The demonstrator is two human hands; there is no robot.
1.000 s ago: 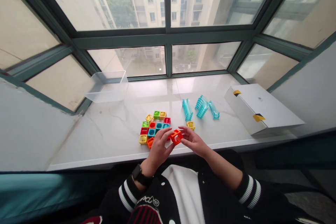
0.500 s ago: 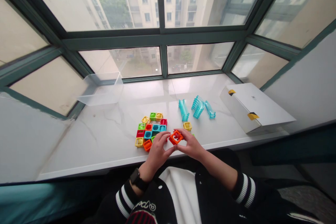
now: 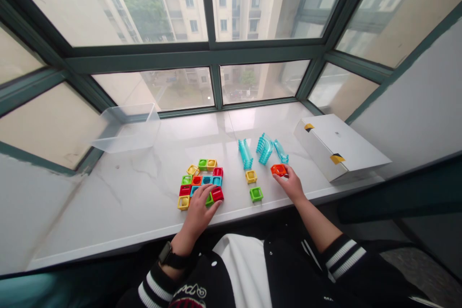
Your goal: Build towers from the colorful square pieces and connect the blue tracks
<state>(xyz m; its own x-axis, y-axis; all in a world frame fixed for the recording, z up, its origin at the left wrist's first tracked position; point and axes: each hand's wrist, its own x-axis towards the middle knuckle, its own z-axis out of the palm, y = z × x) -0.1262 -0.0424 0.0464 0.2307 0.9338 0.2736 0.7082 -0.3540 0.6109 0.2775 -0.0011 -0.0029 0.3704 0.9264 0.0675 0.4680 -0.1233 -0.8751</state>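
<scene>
My right hand (image 3: 291, 185) grips an orange cube-shaped toy block (image 3: 278, 170) low over the sill, its fingertips at the block's right side. My left hand (image 3: 199, 208) reaches over a cluster of colourful hollow blocks, thumb and fingers apart. Near its fingertips sit a red block (image 3: 217, 194) and a green block (image 3: 209, 199), the green one partly covered by the hand. Yellow (image 3: 183, 202), blue (image 3: 206, 181) and further red blocks lie in the same cluster. Between my hands stand a yellow block (image 3: 250, 176) and a green block (image 3: 256, 194).
Clear turquoise track pieces (image 3: 264, 148) lie behind the separate blocks. A white box (image 3: 342, 147) with yellow-black tabs stands at the right. At the left back is a transparent plastic bin (image 3: 126, 132). Windows border the white marble sill (image 3: 137, 197).
My hands have parted. The right hand has carried the orange block rightward, away from the body, and the left has moved left over the cluster. The view has shifted slightly.
</scene>
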